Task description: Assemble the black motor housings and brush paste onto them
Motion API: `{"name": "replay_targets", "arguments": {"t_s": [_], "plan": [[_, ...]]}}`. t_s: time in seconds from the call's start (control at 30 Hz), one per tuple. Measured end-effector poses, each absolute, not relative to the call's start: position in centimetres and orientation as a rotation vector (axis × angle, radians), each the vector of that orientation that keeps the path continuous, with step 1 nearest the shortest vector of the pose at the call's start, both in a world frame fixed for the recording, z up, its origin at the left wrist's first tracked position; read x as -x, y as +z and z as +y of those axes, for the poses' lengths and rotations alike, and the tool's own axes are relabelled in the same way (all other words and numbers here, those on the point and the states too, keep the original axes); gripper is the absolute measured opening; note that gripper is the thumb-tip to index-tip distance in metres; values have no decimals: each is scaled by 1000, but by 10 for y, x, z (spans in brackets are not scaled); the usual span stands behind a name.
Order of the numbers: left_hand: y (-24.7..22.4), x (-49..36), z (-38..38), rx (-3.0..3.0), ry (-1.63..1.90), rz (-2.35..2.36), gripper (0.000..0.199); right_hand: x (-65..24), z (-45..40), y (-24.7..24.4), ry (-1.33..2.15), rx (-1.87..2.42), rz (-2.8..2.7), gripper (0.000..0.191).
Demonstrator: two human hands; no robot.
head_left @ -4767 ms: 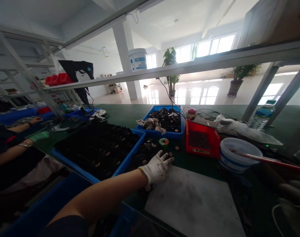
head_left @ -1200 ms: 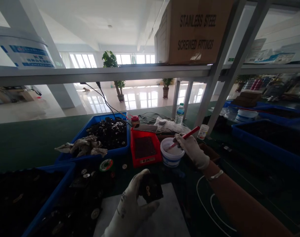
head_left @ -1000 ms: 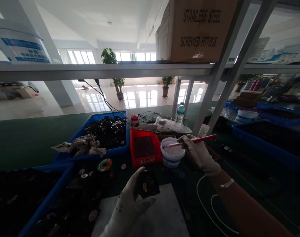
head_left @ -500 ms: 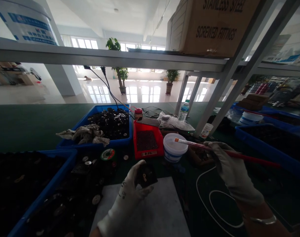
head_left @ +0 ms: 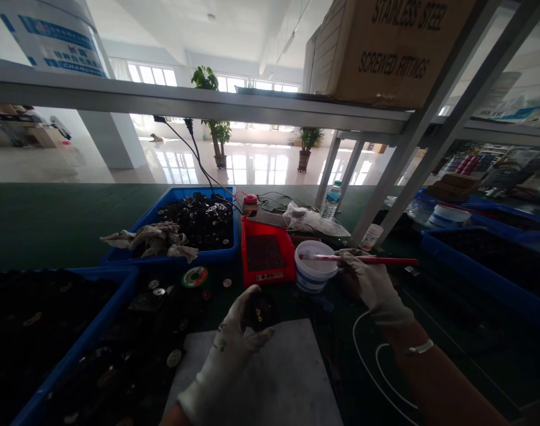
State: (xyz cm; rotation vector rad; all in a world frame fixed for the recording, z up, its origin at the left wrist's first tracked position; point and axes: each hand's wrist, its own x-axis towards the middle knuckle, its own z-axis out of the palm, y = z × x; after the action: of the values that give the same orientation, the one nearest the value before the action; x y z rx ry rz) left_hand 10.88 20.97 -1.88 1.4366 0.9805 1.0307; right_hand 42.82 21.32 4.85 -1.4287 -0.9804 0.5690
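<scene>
My left hand (head_left: pixel 232 343), in a white glove, is closed around a small black part with brass-coloured terminals (head_left: pixel 260 312), above a pale flat board (head_left: pixel 292 367). My right hand (head_left: pixel 370 284), also gloved, grips a paintbrush with a red handle (head_left: pixel 392 260). The brush lies almost level, its bristle end over the mouth of a white tub (head_left: pixel 314 279) with a blue band. Whether the bristles touch the tub's contents I cannot tell. Left of the tub stands a red bin (head_left: pixel 269 277) of small dark pieces.
Blue crates (head_left: pixel 235 236) of black parts stand at the back left and near left, another blue crate (head_left: pixel 483 281) at the right. Loose black parts, a solder-like spool (head_left: pixel 195 278) and a white cable (head_left: pixel 356 340) lie around. A metal shelf frame (head_left: pixel 394 195) rises behind.
My right hand has moved left, carrying the paintbrush further over the white tub; its handle now lies more level. My left hand stays nearly in place with the black part.
</scene>
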Motion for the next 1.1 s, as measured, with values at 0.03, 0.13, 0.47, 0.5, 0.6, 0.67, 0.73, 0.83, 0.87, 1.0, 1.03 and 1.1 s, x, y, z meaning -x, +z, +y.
{"name": "replay_targets", "arguments": {"t_s": [0.03, 0.13, 0.47, 0.5, 0.6, 0.67, 0.73, 0.83, 0.87, 1.0, 1.03, 1.1], "plan": [[-18, -109, 209, -1433, 1031, 967, 80, -431, 209, 47, 567, 1409, -954, 23], [-18, -111, 208, -1429, 1013, 952, 81, -438, 193, 45, 562, 1346, -852, 34], [-12, -109, 202, -1496, 1025, 936, 81, -390, 93, 85, 614, 1251, -993, 28], [-12, -109, 202, -1524, 1034, 935, 80, -381, 85, 87, 610, 1245, -1122, 24], [-14, -109, 201, -1623, 1074, 932, 76, -357, 70, 87, 519, 1232, -1391, 14], [-16, -110, 200, -1672, 1095, 934, 75, -344, 68, 84, 439, 1216, -1477, 7], [-19, -110, 200, -1700, 1118, 938, 75, -336, 69, 81, 385, 1193, -1554, 11], [-24, -110, 199, -1756, 1156, 943, 75, -332, 74, 78, 327, 1154, -1637, 25], [-25, -110, 199, -1775, 1172, 942, 75, -332, 75, 78, 315, 1141, -1669, 28], [-28, -111, 198, -1868, 1246, 917, 72, -334, 81, 78, 315, 1093, -1776, 32], [-29, -112, 198, -1890, 1262, 908, 71, -334, 82, 78, 306, 1090, -1772, 31], [-29, -113, 199, -1928, 1289, 889, 70, -333, 85, 79, 285, 1076, -1780, 30]]}}
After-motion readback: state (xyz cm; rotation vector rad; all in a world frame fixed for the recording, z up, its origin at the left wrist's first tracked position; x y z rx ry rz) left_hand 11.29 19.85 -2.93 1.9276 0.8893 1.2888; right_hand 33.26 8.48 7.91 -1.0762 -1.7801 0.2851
